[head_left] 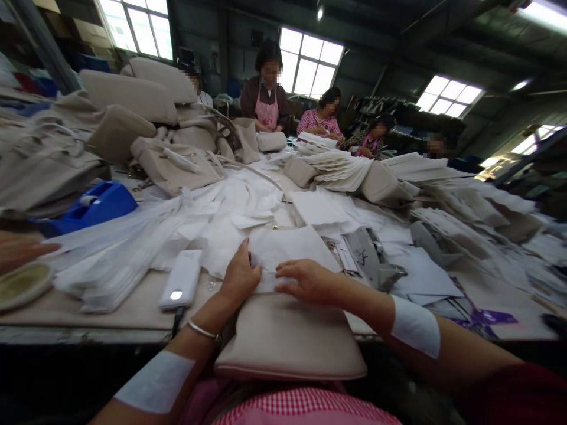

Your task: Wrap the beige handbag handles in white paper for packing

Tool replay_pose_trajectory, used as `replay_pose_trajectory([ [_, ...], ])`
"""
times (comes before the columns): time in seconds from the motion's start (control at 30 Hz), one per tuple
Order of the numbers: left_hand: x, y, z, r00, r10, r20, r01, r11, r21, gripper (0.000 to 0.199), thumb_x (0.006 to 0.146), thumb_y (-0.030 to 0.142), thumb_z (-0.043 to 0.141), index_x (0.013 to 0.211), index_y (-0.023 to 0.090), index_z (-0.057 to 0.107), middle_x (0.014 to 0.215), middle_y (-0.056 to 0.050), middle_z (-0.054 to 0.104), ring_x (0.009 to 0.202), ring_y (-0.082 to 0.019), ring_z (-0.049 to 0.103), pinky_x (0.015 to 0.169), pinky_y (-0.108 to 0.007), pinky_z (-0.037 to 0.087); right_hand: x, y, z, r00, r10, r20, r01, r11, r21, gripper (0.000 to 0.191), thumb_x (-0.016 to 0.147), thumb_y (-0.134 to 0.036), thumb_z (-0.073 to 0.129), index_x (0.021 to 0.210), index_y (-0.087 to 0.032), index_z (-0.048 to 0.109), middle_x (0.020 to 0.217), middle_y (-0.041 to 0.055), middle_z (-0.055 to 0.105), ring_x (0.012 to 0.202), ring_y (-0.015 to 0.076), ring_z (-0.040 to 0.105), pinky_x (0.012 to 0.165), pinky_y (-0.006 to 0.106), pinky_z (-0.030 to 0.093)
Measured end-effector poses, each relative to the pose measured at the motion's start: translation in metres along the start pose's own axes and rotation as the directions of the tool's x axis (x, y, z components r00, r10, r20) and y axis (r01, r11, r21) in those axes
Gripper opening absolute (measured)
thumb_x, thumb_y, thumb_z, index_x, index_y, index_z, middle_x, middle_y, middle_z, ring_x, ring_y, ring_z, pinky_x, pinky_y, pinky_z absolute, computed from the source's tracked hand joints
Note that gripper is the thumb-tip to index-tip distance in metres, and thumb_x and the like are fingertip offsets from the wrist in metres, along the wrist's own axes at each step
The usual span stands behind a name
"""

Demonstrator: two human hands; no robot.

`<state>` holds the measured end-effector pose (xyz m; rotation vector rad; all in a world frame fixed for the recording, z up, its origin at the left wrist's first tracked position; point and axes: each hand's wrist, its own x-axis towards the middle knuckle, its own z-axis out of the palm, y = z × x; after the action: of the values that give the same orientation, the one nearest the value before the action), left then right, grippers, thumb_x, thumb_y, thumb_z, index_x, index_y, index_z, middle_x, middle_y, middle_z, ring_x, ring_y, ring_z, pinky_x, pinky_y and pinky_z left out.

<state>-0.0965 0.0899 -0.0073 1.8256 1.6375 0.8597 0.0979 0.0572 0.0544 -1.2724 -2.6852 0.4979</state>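
Observation:
A beige bag [292, 339] lies in front of me, its near end over the table edge by my apron. A thin white sheet [295, 248] covers its far part. My left hand [239, 274] is closed on the sheet's left edge, with the thumb on the near side and some fingers hidden. Flat over the sheet's near edge, my right hand [308, 280] has its fingers stretched out and apart. A small gold-coloured metal piece [275, 227] shows just beyond the sheet.
Left stand a white device [181, 277] with a cable, stacked clear sleeves [110, 283] and a blue tape dispenser [95, 206]. Right are a grey tape dispenser [370, 260] and purple-handled scissors [491, 317]. Beige bags [177, 162] pile up behind. Another person's hand [24, 251] reaches in; co-workers sit opposite.

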Motion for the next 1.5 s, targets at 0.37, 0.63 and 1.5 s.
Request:
replay_pose_trajectory([
  [0.37, 0.019, -0.011, -0.018, 0.991, -0.099, 0.094, 0.09, 0.992, 0.088, 0.076, 0.077, 0.022, 0.061, 0.146, 0.009, 0.03, 0.103, -0.011, 0.068, 0.083, -0.019, 0.067, 0.08, -0.031, 0.053, 0.023, 0.048, 0.025, 0.949, 0.255, 0.184, -0.237, 0.965, -0.114, 0.074, 0.091, -0.065, 0.038, 0.153, -0.028, 0.025, 0.158, 0.0151, 0.025, 0.141, 0.0413, 0.027, 0.105, 0.066, 0.026],
  [0.63, 0.024, 0.062, -0.028, 0.877, 0.438, 0.199, -0.481, 0.78, 0.401, 0.037, 0.09, 0.028, 0.05, 0.123, 0.014, 0.061, 0.121, -0.015, 0.061, 0.116, -0.028, 0.055, 0.101, -0.04, 0.044, 0.023, 0.048, 0.039, 0.954, 0.273, 0.122, -0.259, 0.958, -0.122, 0.077, 0.087, -0.071, 0.036, 0.151, -0.028, 0.031, 0.155, 0.0173, 0.031, 0.136, 0.0444, 0.032, 0.1, 0.069, 0.029],
  [1.5, 0.013, 0.024, 0.021, 0.66, 0.369, 0.654, -0.651, 0.716, 0.253, 0.076, 0.084, 0.068, 0.045, 0.147, 0.028, 0.034, 0.156, -0.015, 0.029, 0.143, -0.042, 0.022, 0.106, -0.071, 0.019, -0.008, 0.036, -0.015, 0.998, 0.013, 0.064, -0.009, 0.998, -0.058, 0.037, 0.097, -0.032, 0.041, 0.126, -0.02, 0.061, 0.124, 0.0114, 0.065, 0.115, 0.026, 0.059, 0.1, 0.041, 0.041],
])
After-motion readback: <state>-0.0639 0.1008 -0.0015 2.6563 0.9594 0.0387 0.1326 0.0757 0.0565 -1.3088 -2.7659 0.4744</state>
